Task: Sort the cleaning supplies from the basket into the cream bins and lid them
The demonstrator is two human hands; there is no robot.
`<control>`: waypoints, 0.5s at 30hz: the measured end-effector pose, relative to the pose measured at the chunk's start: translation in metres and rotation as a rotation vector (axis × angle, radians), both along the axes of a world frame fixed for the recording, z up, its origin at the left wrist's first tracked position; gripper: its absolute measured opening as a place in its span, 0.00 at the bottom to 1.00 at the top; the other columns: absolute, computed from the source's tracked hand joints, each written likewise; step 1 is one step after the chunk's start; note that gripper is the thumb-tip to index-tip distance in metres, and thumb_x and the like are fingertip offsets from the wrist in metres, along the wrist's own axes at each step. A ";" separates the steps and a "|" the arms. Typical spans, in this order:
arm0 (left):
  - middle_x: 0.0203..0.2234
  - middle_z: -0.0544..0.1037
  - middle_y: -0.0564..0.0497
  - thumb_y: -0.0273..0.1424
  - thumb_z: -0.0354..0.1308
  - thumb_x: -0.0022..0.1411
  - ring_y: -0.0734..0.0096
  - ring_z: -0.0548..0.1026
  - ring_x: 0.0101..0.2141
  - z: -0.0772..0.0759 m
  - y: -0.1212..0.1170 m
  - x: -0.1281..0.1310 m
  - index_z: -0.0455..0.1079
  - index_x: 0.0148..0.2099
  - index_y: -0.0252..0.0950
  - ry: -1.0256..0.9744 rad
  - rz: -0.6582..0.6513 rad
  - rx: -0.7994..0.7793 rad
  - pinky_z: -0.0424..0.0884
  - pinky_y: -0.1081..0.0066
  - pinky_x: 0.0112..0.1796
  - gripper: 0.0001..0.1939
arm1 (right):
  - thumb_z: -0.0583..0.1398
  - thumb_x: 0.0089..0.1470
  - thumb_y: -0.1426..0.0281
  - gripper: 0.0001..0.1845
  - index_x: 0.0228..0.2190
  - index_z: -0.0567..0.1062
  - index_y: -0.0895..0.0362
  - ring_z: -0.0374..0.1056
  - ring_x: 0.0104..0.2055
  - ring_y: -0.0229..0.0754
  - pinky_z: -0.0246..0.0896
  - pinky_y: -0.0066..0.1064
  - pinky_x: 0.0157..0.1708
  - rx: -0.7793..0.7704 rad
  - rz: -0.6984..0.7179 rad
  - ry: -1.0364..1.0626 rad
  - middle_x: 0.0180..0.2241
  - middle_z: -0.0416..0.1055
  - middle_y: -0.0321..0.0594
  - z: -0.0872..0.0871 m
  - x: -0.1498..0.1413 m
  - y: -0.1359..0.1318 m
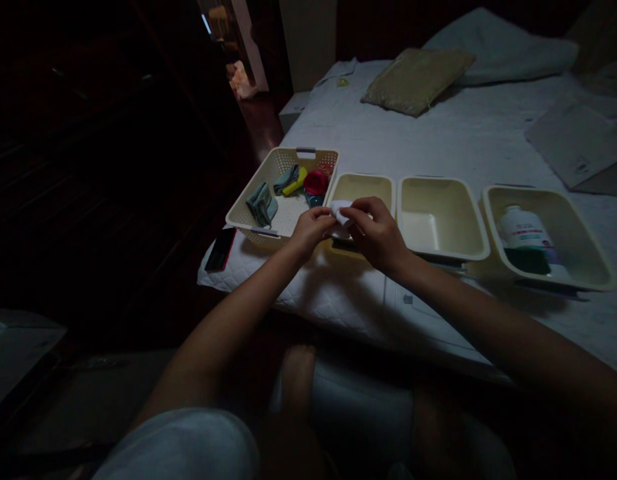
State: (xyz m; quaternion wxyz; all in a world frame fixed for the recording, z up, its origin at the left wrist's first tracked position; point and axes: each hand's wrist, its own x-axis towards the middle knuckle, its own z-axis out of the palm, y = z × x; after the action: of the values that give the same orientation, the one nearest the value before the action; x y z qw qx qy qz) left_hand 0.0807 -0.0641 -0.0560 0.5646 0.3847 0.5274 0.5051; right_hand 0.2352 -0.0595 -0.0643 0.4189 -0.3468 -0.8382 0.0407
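Observation:
My left hand (pixel 311 230) and my right hand (pixel 376 230) meet over the near edge of a cream bin (pixel 361 183), both pinching a small white cloth (pixel 340 212) between their fingertips. Just left of them stands a perforated cream basket (pixel 268 167) holding a folded teal cloth (pixel 262 203), a grey-blue cloth (pixel 287 178), a yellow item (pixel 296 182) and a red item (pixel 316 181).
An empty cream bin (pixel 441 217) and a third bin (pixel 553 240) with a white bottle (pixel 523 230) sit to the right on the white mattress (pixel 438 140). A dark phone (pixel 221 249) lies at the mattress corner. Pillows (pixel 418 80) and papers (pixel 578 140) lie farther back.

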 end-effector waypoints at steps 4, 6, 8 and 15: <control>0.25 0.72 0.54 0.29 0.56 0.49 0.78 0.71 0.26 0.010 -0.002 0.002 0.66 0.31 0.35 -0.179 -0.052 -0.039 0.67 0.76 0.30 0.04 | 0.51 0.61 0.69 0.15 0.45 0.75 0.55 0.66 0.46 0.49 0.64 0.44 0.45 -0.028 0.011 -0.035 0.42 0.72 0.48 -0.001 0.000 -0.002; 0.25 0.71 0.54 0.29 0.55 0.51 0.78 0.70 0.26 0.014 -0.002 0.003 0.65 0.29 0.35 -0.217 -0.056 -0.014 0.67 0.78 0.29 0.03 | 0.50 0.61 0.70 0.17 0.46 0.75 0.55 0.67 0.47 0.49 0.64 0.45 0.47 -0.031 0.074 -0.072 0.44 0.73 0.49 -0.004 0.000 -0.005; 0.24 0.70 0.55 0.29 0.58 0.50 0.79 0.70 0.26 0.014 -0.001 0.003 0.65 0.29 0.35 -0.210 -0.057 0.051 0.66 0.79 0.28 0.04 | 0.49 0.61 0.73 0.18 0.46 0.75 0.56 0.67 0.49 0.49 0.64 0.47 0.49 -0.009 0.140 -0.101 0.45 0.73 0.51 -0.008 0.001 -0.009; 0.27 0.74 0.54 0.38 0.64 0.52 0.77 0.72 0.30 -0.006 0.008 -0.003 0.71 0.35 0.34 -0.044 -0.078 0.173 0.68 0.76 0.32 0.13 | 0.54 0.56 0.72 0.16 0.45 0.76 0.56 0.69 0.48 0.51 0.65 0.49 0.48 0.033 0.173 -0.056 0.45 0.74 0.51 -0.005 0.009 -0.009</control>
State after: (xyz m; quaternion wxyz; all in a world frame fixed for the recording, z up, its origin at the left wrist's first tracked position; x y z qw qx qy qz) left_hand 0.0777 -0.0558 -0.0622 0.5599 0.4412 0.4536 0.5349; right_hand 0.2443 -0.0687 -0.0690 0.3958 -0.2670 -0.8770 0.0531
